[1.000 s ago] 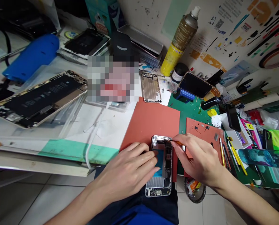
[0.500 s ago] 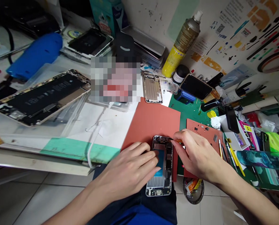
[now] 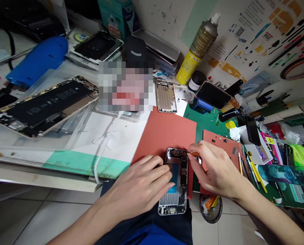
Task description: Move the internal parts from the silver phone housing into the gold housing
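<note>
An opened phone housing (image 3: 182,180), with a blue rectangle and a silver panel inside, lies partly on a red mat (image 3: 172,132) and juts over the table's front edge. My left hand (image 3: 144,183) rests on the housing's left side, its fingers wrapped over that edge and the blue part. At the housing's top right corner, my right hand (image 3: 215,166) pinches a thin orange tool (image 3: 194,154). The tool's tip is too small to make out.
A larger opened phone (image 3: 49,105) lies at the left. Behind stand a bare housing (image 3: 166,96), a yellow spray can (image 3: 197,51) and a phone on a blue stand (image 3: 203,104). Small parts lie on another red mat (image 3: 223,144), beside pens and tweezers. A bin (image 3: 210,207) sits below.
The hands and the phone housing have hardly moved. My right hand's fingertips have shifted very slightly at the housing's top corner.
</note>
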Available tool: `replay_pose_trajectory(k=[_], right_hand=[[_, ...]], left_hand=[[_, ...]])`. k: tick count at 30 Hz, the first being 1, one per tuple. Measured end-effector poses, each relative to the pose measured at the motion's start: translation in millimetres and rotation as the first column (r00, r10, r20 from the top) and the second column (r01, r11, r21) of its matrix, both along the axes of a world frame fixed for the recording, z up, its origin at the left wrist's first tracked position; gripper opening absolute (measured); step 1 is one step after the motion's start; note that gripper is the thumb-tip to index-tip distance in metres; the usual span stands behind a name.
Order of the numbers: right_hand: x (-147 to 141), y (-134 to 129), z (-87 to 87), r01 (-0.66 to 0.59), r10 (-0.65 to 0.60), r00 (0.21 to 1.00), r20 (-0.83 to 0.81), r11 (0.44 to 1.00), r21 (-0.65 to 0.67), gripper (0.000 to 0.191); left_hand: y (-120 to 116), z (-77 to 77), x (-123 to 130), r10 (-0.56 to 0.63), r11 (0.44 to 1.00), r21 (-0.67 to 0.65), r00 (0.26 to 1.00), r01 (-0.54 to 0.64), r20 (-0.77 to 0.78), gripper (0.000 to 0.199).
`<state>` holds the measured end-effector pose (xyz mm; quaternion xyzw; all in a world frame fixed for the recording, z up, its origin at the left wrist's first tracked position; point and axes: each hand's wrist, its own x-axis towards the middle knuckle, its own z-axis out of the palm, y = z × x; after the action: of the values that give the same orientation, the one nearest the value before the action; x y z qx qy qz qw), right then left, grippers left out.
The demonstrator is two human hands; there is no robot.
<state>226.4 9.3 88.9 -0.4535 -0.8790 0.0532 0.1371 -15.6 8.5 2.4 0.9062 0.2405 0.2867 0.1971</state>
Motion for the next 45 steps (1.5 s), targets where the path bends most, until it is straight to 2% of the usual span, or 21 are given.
replay_pose_trajectory(k=[5, 9, 12, 16, 20, 23, 27, 30, 34, 37, 41, 45], right_hand=[[1, 0, -2.3, 0.028, -0.028, 1.0, -0.005, 0.997, 0.066, 0.005], [1, 0, -2.2, 0.003, -0.003, 1.0, -0.021, 1.0, 0.001, 0.014], [0, 0, -2.0, 0.027, -0.026, 0.999, -0.027, 0.998, 0.049, 0.009], [0, 0, -3.6, -0.001, 0.002, 0.999, -0.035, 1.0, 0.021, 0.014], [1, 0, -6.6, 0.028, -0.023, 0.997, -0.067, 0.996, 0.081, 0.01], [2, -1, -7.4, 0.016, -0.012, 0.998, -0.066, 0.999, 0.052, 0.014], [2, -1, -7.8, 0.046, -0.04, 0.996, -0.078, 0.996, 0.078, 0.011], [2, -2, -8.4, 0.021, -0.018, 0.996, -0.085, 0.999, 0.036, 0.016], [3, -4, -9.5, 0.069, -0.063, 0.994, -0.085, 0.995, 0.067, 0.014], [3, -5, -10.7, 0.054, -0.05, 0.995, -0.089, 0.998, 0.033, 0.018], [4, -6, -13.2, 0.093, -0.086, 0.992, -0.088, 0.993, 0.073, 0.013], [5, -8, -14.5, 0.094, -0.087, 0.989, -0.118, 0.994, 0.055, 0.016]], left_hand=[[0, -0.3, 0, 0.0, 1.0, 0.0, 1.0, 0.0, 0.0, 0.017], [-1, 0.0, 0, 0.006, 1.0, -0.007, 1.0, -0.006, -0.003, 0.017], [-1, -0.3, -1, 0.009, 1.0, -0.001, 1.0, -0.009, -0.005, 0.017], [-1, -0.8, -1, 0.007, 1.0, 0.0, 1.0, -0.007, -0.005, 0.018], [0, -0.5, -1, 0.009, 1.0, 0.004, 1.0, -0.009, 0.003, 0.018], [0, 0.0, 0, 0.009, 1.0, 0.004, 1.0, -0.009, 0.001, 0.017], [-1, 0.6, 0, 0.016, 1.0, 0.013, 1.0, -0.016, 0.004, 0.018], [0, 1.6, -1, 0.011, 1.0, 0.007, 1.0, -0.011, -0.006, 0.019], [0, 2.2, -1, 0.007, 1.0, 0.001, 1.0, -0.007, -0.021, 0.02], [0, 1.7, -1, 0.006, 1.0, 0.003, 1.0, -0.006, -0.014, 0.019], [-1, 1.4, -1, 0.009, 1.0, 0.008, 1.0, -0.009, -0.015, 0.019], [1, 2.4, 0, 0.006, 1.0, 0.001, 1.0, -0.006, 0.019, 0.018]])
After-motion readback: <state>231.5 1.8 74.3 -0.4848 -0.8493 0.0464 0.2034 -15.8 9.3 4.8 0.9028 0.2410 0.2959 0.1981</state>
